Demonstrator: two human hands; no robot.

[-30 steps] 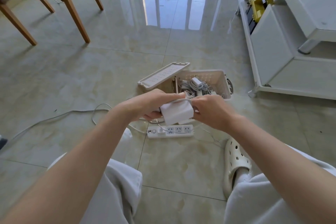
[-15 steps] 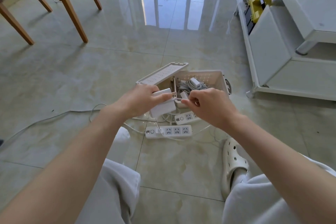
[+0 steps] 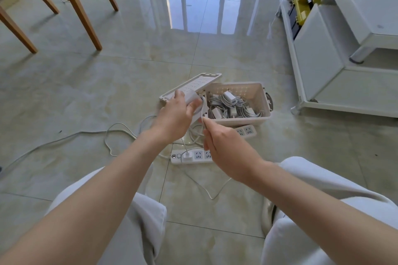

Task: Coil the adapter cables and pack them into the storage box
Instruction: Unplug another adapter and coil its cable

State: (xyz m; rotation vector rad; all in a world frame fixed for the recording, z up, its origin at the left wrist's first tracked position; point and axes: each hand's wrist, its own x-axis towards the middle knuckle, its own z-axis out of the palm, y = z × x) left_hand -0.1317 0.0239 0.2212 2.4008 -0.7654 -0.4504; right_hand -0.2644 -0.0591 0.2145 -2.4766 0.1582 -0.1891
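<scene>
- L hand [image 3: 174, 118] grips the adapter [image 3: 191, 98] as a fixed core; R hand [image 3: 224, 148] pinches its cable [image 3: 201, 111] just below, taut for wrapping (my guess).
- Open storage box [image 3: 243, 121] sits just beyond R hand, approx half full of coiled adapters; room left near its front wall.
- Behind L hand the lid [image 3: 193, 84] leans on the box edge; power strip [image 3: 199, 157] lies under both hands, so slack could snag.

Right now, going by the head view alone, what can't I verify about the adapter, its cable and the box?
Head view only.
- adapter: mostly covered by the left hand; its plug side is hidden.
- cable: the stretch inside the right hand is hidden by its grip.
- storage box: the packed cables are tangled and too small to count.
- power strip: its right end is behind the right hand.
</scene>
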